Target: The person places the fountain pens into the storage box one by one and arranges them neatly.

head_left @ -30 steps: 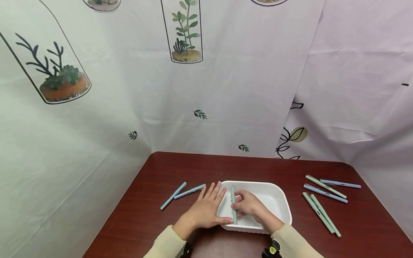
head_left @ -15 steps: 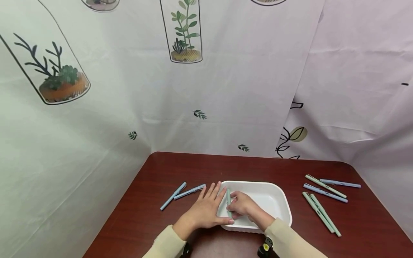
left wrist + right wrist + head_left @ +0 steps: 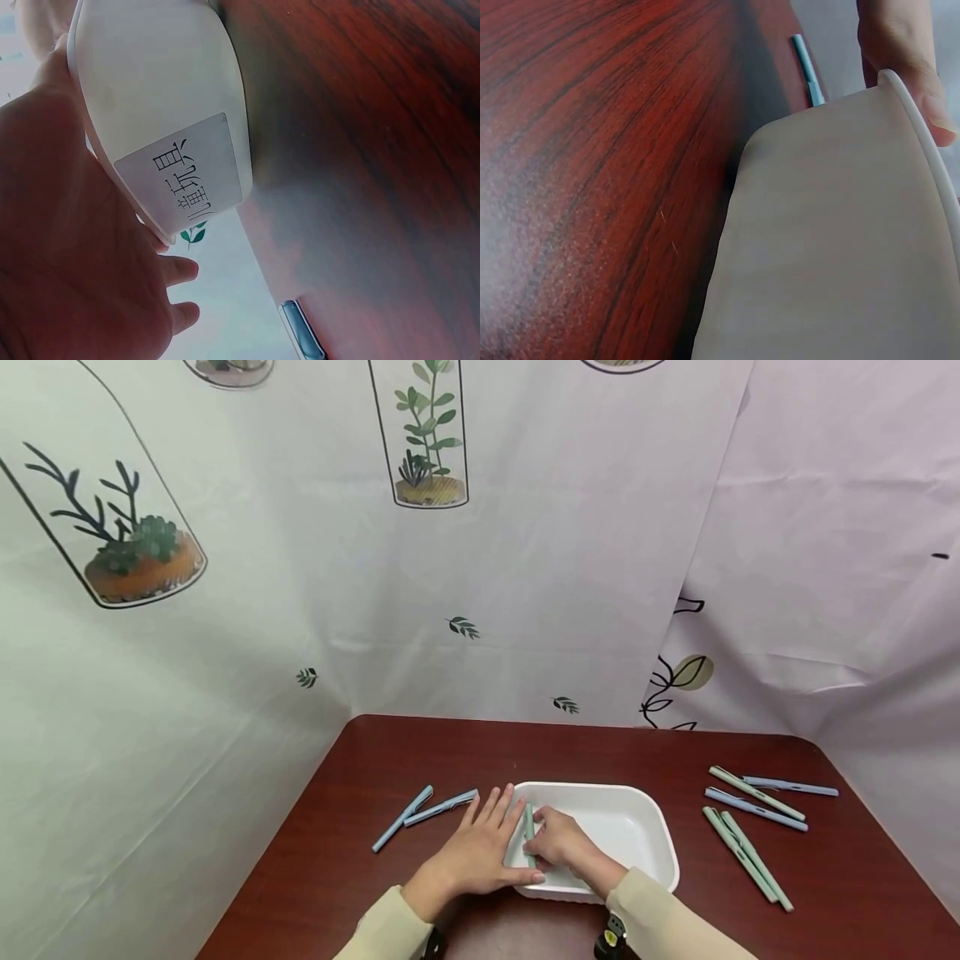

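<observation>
A dark-red, wood-grained desk (image 3: 450,747) bears a white, rounded rectangular tray (image 3: 630,835). The left hand (image 3: 483,852), fingers spread, rests on the tray's left rim; the right hand (image 3: 558,839) pinches a slim pale-green pen (image 3: 529,818) inside the tray, near that side.

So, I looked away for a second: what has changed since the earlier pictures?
The right hand, still holding a green pen, moved left inside the white tray, toward the left hand. The left hand stayed against the tray; the other pens stayed put.
</observation>
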